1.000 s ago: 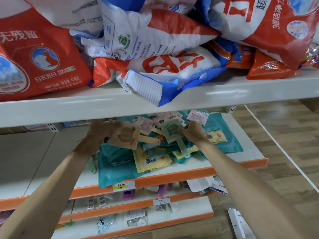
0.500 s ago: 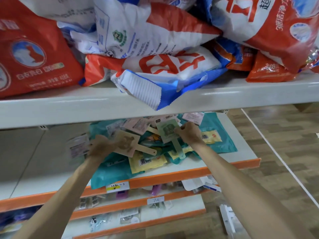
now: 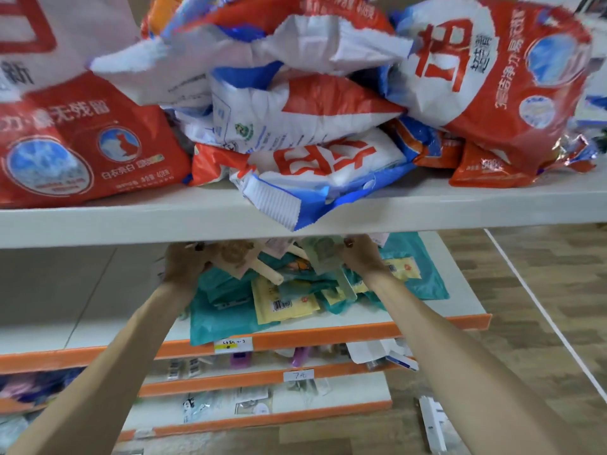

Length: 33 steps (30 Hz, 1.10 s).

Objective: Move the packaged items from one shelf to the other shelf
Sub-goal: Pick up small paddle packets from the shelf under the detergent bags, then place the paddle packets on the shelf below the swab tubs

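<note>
a tan paddle-shaped packet [image 3: 235,256] is pinched by the left hand [image 3: 185,266], a pale green paddle-shaped packet [image 3: 323,259] by the right hand [image 3: 361,257], over the orange-edged white shelf [image 3: 361,330]; both are best drawn out low, clear of the grey upper shelf [image 3: 131,224].

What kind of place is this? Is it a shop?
Probably a small shop: stacked shelves with orange front edges, a handwritten price tag on one edge, and big printed bags piled on top.

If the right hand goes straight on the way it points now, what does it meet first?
Likely more of the packet pile further back, but the white upper shelf hides what lies beyond the right hand.
</note>
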Each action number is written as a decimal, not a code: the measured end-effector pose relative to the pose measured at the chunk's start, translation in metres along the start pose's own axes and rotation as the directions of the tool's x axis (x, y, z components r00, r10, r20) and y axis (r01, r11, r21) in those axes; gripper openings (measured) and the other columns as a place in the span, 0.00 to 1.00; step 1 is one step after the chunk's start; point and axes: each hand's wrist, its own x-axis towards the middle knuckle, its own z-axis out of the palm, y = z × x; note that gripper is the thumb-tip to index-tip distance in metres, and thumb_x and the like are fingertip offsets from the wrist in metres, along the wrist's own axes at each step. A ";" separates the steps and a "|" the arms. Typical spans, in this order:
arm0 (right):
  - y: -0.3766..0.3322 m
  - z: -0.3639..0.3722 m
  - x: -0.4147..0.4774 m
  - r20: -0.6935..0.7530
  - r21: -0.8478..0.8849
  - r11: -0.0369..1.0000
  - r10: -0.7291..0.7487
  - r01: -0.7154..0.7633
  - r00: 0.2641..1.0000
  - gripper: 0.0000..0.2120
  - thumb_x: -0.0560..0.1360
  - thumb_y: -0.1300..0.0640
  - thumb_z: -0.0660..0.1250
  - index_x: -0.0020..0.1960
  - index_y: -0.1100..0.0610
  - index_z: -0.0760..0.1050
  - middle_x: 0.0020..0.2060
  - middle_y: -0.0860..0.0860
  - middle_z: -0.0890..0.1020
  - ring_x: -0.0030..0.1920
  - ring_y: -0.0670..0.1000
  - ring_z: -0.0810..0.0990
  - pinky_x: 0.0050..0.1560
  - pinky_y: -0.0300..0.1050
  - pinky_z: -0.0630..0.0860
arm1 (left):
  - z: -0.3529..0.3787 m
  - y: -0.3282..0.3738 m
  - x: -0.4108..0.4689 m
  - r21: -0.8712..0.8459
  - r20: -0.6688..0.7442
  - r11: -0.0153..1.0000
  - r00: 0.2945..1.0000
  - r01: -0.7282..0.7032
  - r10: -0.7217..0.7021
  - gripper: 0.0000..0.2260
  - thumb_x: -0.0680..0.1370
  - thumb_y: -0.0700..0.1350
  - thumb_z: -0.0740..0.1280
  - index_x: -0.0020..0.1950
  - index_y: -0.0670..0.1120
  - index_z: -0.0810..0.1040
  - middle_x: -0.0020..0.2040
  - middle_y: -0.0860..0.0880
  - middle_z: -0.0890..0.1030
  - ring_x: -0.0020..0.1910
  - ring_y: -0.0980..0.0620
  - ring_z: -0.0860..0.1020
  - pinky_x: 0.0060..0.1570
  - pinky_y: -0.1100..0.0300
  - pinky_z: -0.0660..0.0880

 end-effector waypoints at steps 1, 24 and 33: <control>-0.007 -0.003 -0.004 -0.005 0.030 0.999 -0.014 0.014 1.000 0.13 0.72 0.59 0.65 0.55 0.59 0.77 0.45 0.55 0.82 0.45 0.57 0.80 0.46 0.57 0.79 | -0.005 0.009 -0.005 -0.020 -0.033 1.000 0.999 -0.004 0.003 0.09 0.70 0.34 0.74 0.42 0.47 0.81 0.43 0.46 0.82 0.47 0.44 0.79 0.48 0.48 0.76; -0.200 0.197 -0.201 0.281 0.001 0.976 -0.208 0.216 0.937 0.10 0.75 0.56 0.69 0.43 0.64 0.80 0.40 0.61 0.84 0.39 0.56 0.82 0.38 0.54 0.78 | -0.345 0.046 -0.164 -0.313 -0.727 0.937 0.674 -0.155 -0.132 0.11 0.70 0.47 0.72 0.34 0.45 0.72 0.33 0.49 0.75 0.32 0.50 0.75 0.39 0.59 0.72; -0.269 0.293 -0.318 0.251 0.123 0.971 -0.233 0.207 0.940 0.08 0.75 0.59 0.70 0.40 0.64 0.81 0.40 0.58 0.85 0.42 0.58 0.84 0.47 0.61 0.82 | -0.494 0.065 -0.208 0.029 -0.485 0.995 0.869 -0.100 0.101 0.08 0.77 0.42 0.71 0.37 0.43 0.80 0.26 0.52 0.78 0.22 0.60 0.75 0.26 0.65 0.72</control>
